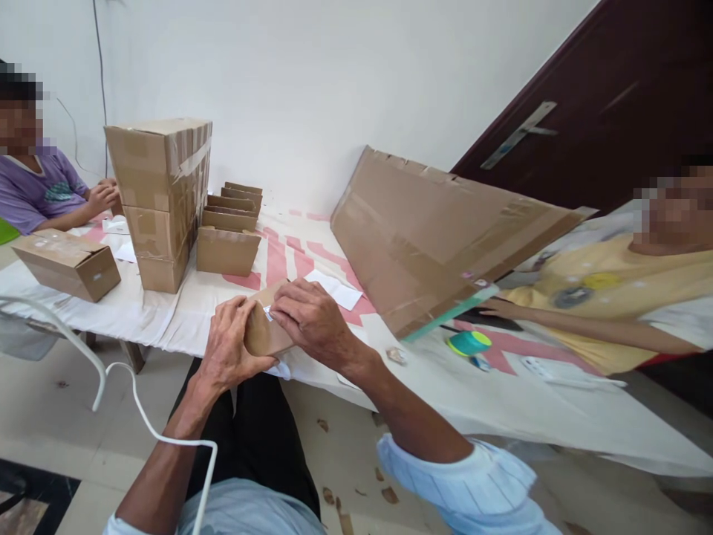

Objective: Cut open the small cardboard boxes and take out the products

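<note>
Left hand [227, 343] grips a cardboard box [261, 334] at the near edge of the bench [161, 325]; right hand [313, 318], fingers bent, touches it, any pinch indeterminable. Work here appears unfinished; stacked cartons [148, 232] beyond, taped, appear complete.

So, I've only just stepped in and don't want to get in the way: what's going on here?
The person wearing the camera has a small cardboard box at the near edge of the table. The left hand grips its side, while the right hand has its fingers on top, by a small white label. Beyond are open boxes and a stack of taped boxes. One co-worker is at the left, another at the right.
</note>
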### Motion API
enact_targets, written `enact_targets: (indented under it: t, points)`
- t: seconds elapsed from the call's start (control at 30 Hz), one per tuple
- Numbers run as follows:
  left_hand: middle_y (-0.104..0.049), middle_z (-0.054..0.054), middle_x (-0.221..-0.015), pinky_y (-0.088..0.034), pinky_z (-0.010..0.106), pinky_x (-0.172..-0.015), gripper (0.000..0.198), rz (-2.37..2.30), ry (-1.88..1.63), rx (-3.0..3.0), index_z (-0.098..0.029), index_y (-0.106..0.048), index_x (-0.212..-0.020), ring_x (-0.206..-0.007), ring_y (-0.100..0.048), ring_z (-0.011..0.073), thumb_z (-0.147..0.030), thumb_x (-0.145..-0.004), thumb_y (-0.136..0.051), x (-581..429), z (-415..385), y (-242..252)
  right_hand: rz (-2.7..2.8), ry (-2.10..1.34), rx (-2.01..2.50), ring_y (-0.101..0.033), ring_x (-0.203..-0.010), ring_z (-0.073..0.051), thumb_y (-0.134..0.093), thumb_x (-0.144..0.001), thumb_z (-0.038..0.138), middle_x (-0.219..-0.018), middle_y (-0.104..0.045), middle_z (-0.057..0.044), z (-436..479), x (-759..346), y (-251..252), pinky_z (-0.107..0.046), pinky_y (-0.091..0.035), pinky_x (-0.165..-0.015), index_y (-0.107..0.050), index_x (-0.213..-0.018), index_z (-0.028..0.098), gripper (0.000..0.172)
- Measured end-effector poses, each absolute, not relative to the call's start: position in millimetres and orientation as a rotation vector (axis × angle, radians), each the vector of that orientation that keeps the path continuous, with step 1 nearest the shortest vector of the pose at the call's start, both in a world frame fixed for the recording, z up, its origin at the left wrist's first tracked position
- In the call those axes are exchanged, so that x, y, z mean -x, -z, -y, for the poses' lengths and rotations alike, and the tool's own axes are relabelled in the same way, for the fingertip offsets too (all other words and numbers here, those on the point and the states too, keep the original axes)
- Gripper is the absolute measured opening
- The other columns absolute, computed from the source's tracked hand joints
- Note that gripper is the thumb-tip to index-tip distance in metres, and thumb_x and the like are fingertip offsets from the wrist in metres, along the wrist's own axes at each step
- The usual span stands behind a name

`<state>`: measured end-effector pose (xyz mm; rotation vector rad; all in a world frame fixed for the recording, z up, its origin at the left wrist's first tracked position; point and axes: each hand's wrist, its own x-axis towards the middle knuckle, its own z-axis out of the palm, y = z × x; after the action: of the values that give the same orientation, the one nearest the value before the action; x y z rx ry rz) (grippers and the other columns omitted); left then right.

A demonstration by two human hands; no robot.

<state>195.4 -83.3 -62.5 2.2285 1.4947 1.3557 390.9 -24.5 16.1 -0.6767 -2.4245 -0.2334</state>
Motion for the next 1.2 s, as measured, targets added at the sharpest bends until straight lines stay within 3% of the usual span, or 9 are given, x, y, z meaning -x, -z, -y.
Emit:
enact_targets:
  t: [0.17, 0.3, 0.47, 0.63, 0.87, 1.1, 1.2]
  points:
    - [-0.055, 0.018, -0.151, -0.046, 0.064, -0.118, 0.106, -1.482, -1.376, -2.241, -0.024, -0.050, -0.150, -0.141, -0.052, 0.0437, -0.028, -0.056, -0.100, -195, 82, 61, 2.133, -0.356, 0.656, -0.064, -0.086, -0.020, -0.063, -0.103, 0.025, -0.088, -0.070, -0.003, 32, -396, -25, -0.035, -0.051, -0.080, -0.071, -0.086, 0.023, 0.020]
    - [-0.054, 0.018, -0.153, -0.047, 0.061, -0.118, 0.103, -1.427, -1.366, -2.261, -0.024, -0.050, -0.152, -0.142, -0.053, 0.0423, -0.028, -0.060, -0.097, -184, 80, 62, 1.876, -0.547, 0.720, -0.064, -0.083, -0.018, -0.068, -0.101, 0.037, -0.086, -0.070, -0.002, 32, -416, -29, -0.033, -0.053, -0.080, -0.071, -0.085, 0.023, 0.021]
    - [-0.055, 0.017, -0.153, -0.049, 0.060, -0.118, 0.091, -1.425, -1.421, -2.235, -0.025, -0.053, -0.151, -0.143, -0.054, 0.0409, -0.040, -0.071, -0.093, -157, 70, 70, 1.547, -0.413, 0.950, -0.059, -0.076, -0.016, -0.070, -0.096, 0.049, -0.078, -0.065, 0.000, 12, -499, -2, -0.030, -0.051, -0.074, -0.069, -0.084, 0.022, 0.029]
    - [-0.058, 0.017, -0.152, -0.055, 0.060, -0.112, 0.087, -1.441, -1.424, -2.246, -0.024, -0.054, -0.148, -0.141, -0.058, 0.0408, -0.054, -0.074, -0.090, -141, 58, 75, 1.327, -0.258, 1.329, -0.056, -0.067, -0.017, -0.066, -0.089, 0.048, -0.071, -0.063, 0.000, 2, -604, 75, -0.030, -0.048, -0.066, -0.066, -0.081, 0.022, 0.028]
    - [-0.059, 0.018, -0.152, -0.059, 0.066, -0.105, 0.085, -1.462, -1.416, -2.274, -0.028, -0.053, -0.152, -0.137, -0.061, 0.0454, -0.056, -0.078, -0.086, -141, 57, 69, 1.420, -0.226, 1.572, -0.064, -0.081, -0.023, -0.056, -0.089, 0.035, -0.082, -0.070, -0.006, -19, -636, 166, -0.035, -0.052, -0.081, -0.062, -0.077, 0.024, 0.017]
    - [-0.057, 0.018, -0.153, -0.060, 0.065, -0.107, 0.085, -1.503, -1.353, -2.283, -0.025, -0.053, -0.152, -0.140, -0.060, 0.0439, -0.055, -0.079, -0.086, -142, 59, 64, 1.571, -0.213, 1.580, -0.061, -0.089, -0.023, -0.055, -0.090, 0.025, -0.087, -0.069, -0.007, -76, -613, 191, -0.034, -0.048, -0.088, -0.062, -0.076, 0.024, 0.015]
    - [-0.057, 0.016, -0.154, -0.060, 0.065, -0.106, 0.082, -1.499, -1.357, -2.262, -0.030, -0.053, -0.152, -0.141, -0.059, 0.0443, -0.056, -0.081, -0.084, -143, 60, 63, 1.618, -0.195, 1.607, -0.058, -0.090, -0.023, -0.053, -0.092, 0.023, -0.086, -0.066, -0.006, -92, -610, 198, -0.033, -0.046, -0.091, -0.060, -0.077, 0.024, 0.017]
